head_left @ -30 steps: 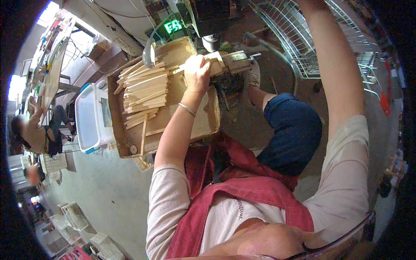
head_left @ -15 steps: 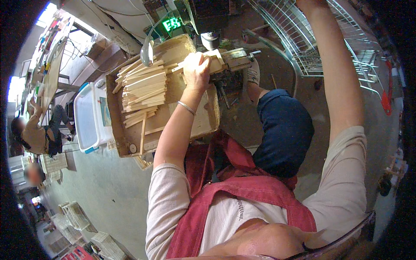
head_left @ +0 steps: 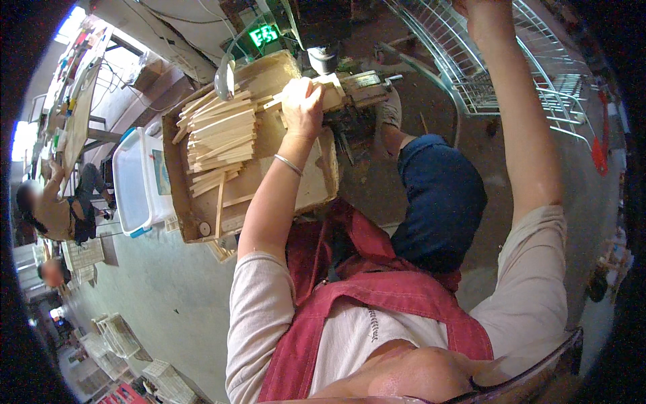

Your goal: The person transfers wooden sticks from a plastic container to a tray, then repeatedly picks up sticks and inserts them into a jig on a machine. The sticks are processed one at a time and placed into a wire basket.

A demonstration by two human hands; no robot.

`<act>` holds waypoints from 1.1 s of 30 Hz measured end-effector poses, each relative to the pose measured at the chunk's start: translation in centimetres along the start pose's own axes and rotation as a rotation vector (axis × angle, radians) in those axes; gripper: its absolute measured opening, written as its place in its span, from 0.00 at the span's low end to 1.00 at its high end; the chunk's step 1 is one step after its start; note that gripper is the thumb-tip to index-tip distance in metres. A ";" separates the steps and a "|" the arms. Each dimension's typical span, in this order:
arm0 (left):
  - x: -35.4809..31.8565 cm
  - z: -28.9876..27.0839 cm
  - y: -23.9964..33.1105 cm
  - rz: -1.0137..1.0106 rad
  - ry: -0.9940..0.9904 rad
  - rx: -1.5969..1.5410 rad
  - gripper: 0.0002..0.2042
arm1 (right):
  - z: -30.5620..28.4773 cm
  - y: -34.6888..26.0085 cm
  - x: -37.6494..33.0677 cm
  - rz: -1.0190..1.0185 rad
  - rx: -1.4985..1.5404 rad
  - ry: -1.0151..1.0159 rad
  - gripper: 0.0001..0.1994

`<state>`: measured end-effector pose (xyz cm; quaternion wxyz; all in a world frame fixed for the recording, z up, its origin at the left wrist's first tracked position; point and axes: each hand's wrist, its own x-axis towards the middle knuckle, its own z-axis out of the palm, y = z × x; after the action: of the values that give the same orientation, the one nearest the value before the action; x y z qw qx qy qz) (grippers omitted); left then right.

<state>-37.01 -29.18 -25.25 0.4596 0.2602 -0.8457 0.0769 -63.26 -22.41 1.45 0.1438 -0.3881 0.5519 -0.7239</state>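
Note:
My left hand (head_left: 303, 106) is closed on a light wooden strip (head_left: 272, 102), whose end sticks out to the left of the fingers. A wooden block (head_left: 332, 91) sits just right of the hand, against a metal fixture (head_left: 363, 82) with a small handle. Below and left lies a pile of pale wooden strips (head_left: 219, 138) in a shallow, worn cardboard box (head_left: 316, 175). My right arm stretches up past a wire cart (head_left: 464, 84); the right hand (head_left: 486, 17) is at the top edge, its fingers cut off, so what it touches is hidden.
A grey lamp head (head_left: 225, 81) hangs over the box. Left of it stands a clear plastic bin (head_left: 134, 182). A white cup-like container (head_left: 322, 60) is beyond my left hand. Another person (head_left: 54, 209) sits at a long table at far left. A red handle (head_left: 599, 155) is at right.
Almost nothing differs. The whole view has shifted slightly, and my right hand has dropped a little into the frame. My left hand keeps its grip on the wooden strip.

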 end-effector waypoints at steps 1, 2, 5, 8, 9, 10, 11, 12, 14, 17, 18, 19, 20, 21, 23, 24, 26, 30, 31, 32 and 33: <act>-0.1 0.0 0.0 -0.006 -0.011 0.008 0.05 | -0.2 0.1 -0.3 -0.002 0.006 -0.011 0.16; -0.2 0.0 -0.1 -0.012 -0.023 0.015 0.05 | -0.4 0.2 -0.6 -0.009 -0.041 -0.004 0.16; -0.5 0.0 -0.3 -0.006 -0.047 0.022 0.06 | -0.8 0.1 -1.9 -0.031 -0.132 -0.002 0.14; -0.4 -0.2 -0.2 -0.012 -0.057 0.023 0.07 | -1.2 0.4 -3.0 0.000 -0.098 -0.026 0.12; -0.3 -0.2 -0.1 -0.013 -0.058 0.020 0.07 | -1.5 0.3 -3.5 0.045 -0.077 -0.018 0.12; -0.2 -0.2 0.0 -0.014 -0.059 0.017 0.07 | -1.7 0.3 -3.9 0.091 -0.055 -0.010 0.11; -0.2 -0.2 0.0 -0.015 -0.060 0.015 0.07 | -1.8 0.4 -4.2 0.100 -0.045 -0.008 0.11; -0.3 -0.2 0.0 -0.016 -0.058 0.012 0.07 | -1.9 0.6 -4.6 0.111 -0.032 -0.008 0.11; -0.5 -0.3 -0.2 -0.019 -0.053 0.006 0.06 | -2.1 1.0 -5.6 0.128 -0.015 0.004 0.12; -0.1 0.1 -0.1 0.000 0.020 -0.009 0.05 | -3.3 3.2 -6.2 0.106 -0.043 -0.034 0.13; -0.1 0.1 0.0 0.000 0.019 -0.013 0.05 | -3.9 4.5 -6.2 0.053 -0.069 -0.016 0.14; -0.1 0.1 -0.1 -0.002 0.017 -0.014 0.05 | -4.0 5.3 -6.4 0.001 -0.094 -0.001 0.14; -0.2 0.0 -0.1 -0.004 0.016 -0.015 0.05 | -4.2 5.8 -6.6 0.014 -0.069 -0.005 0.14; -0.2 0.0 -0.1 -0.009 -0.004 -0.007 0.04 | -4.2 5.9 -6.9 0.026 -0.045 -0.009 0.14; -0.4 -0.2 0.0 -0.018 -0.042 0.010 0.06 | -5.0 5.9 -7.7 0.106 -0.002 -0.068 0.13; -0.4 -0.2 0.0 -0.020 -0.050 0.014 0.06 | -5.4 6.0 -8.1 0.146 0.020 -0.096 0.13; -0.5 -0.2 0.0 -0.023 -0.065 0.023 0.06 | -5.1 6.1 -9.0 0.113 -0.074 -0.096 0.12; -0.3 -0.2 0.2 -0.020 -0.059 0.032 0.06 | -5.3 8.0 -9.7 0.074 -0.218 -0.097 0.13; -0.2 -0.2 0.2 -0.022 -0.061 0.035 0.06 | -5.4 8.4 -10.1 0.080 -0.204 -0.107 0.14; -0.2 -0.2 0.2 -0.024 -0.063 0.039 0.06 | -5.5 8.7 -10.2 0.103 -0.212 -0.140 0.14; -0.3 -0.1 0.2 -0.023 -0.062 0.047 0.06 | -5.7 9.1 -10.2 0.126 -0.220 -0.175 0.15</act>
<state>-36.89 -28.84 -25.41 0.4279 0.2832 -0.8542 0.0835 -62.62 -15.19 -11.48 0.1931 -0.4276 0.6365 -0.6121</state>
